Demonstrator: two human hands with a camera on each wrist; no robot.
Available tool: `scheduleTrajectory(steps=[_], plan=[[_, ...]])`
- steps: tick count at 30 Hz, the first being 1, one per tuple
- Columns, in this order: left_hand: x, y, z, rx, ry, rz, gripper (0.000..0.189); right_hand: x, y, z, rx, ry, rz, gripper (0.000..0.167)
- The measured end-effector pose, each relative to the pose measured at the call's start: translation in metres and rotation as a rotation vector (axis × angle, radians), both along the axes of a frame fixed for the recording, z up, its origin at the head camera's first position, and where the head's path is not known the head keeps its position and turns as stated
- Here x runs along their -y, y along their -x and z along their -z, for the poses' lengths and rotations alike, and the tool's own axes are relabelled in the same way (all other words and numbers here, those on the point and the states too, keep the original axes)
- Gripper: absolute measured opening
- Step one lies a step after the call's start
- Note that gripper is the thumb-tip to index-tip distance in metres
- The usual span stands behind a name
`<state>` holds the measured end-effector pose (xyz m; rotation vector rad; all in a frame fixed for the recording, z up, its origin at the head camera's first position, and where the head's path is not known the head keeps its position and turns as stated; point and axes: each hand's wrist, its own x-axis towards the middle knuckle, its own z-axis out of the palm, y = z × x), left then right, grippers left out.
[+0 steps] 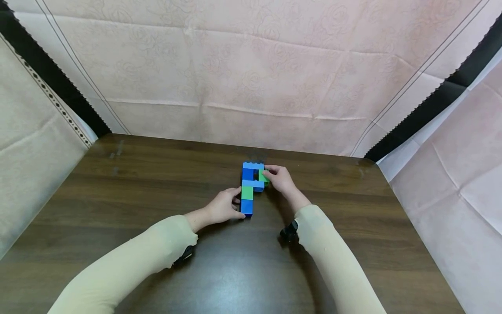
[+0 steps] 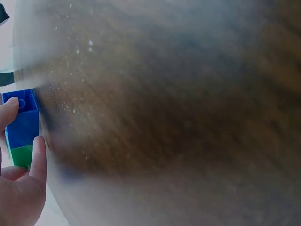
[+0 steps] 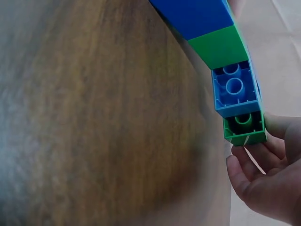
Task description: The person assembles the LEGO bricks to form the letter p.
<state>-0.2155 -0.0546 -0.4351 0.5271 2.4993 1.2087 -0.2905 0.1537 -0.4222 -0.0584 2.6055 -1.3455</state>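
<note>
A joined structure of blue and green toy building bricks is held over the table in the head view. Its near column has a blue brick [image 1: 246, 206] at the end, then a green brick [image 1: 247, 192], then a wider blue brick [image 1: 252, 183]. My left hand [image 1: 223, 206] grips that near end from the left, the thumb at the blue brick's hollow underside [image 2: 28, 100]. On the far right side, my right hand [image 1: 280, 179] pinches a small green brick [image 3: 244, 136], whose hollow underside shows in the right wrist view. Another blue brick [image 1: 253, 166] tops the far end.
The dark wooden table [image 1: 137, 183] spreads around both arms. Behind it hangs a pale patterned cloth [image 1: 251, 87], with black bands [image 1: 51, 69] running down at both corners. A dark wrist device [image 1: 289, 231] sits at the right sleeve cuff.
</note>
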Motion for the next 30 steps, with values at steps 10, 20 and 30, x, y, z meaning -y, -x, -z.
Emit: scheduleTrajectory(steps=[10, 20, 30], plan=[[-0.003, -0.003, 0.001, -0.001, -0.014, -0.005, 0.083, -0.001, 0.002, 0.014, 0.019, -0.034, -0.029, 0.04], [-0.006, -0.005, 0.003, 0.007, -0.026, -0.011, 0.083, -0.004, 0.0, 0.015, 0.016, -0.032, -0.015, 0.039], [0.002, -0.003, -0.001, 0.012, -0.024, -0.004, 0.09, -0.004, -0.006, 0.01, -0.091, -0.05, -0.01, 0.04]])
